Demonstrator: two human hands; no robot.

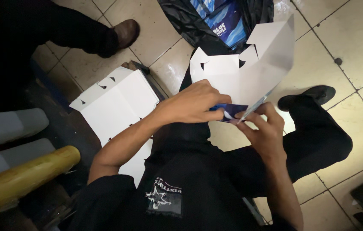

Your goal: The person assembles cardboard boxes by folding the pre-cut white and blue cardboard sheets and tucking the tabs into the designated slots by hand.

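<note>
Left hand [192, 105] and right hand [262, 128] both pinched closed on a white cardboard box blank [250, 68], half-folded, blue printed side at its lower edge between the fingertips, held up over the lap. Left of the knees: stack of flat white box blanks [117, 102], then a yellow roll [18, 179] nearer the left edge. Further out on the tiled floor [344, 38]: black plastic bag [190, 21] with blue printed cartons [224, 19]; another person's brown shoe [125, 32] upper left.
</note>
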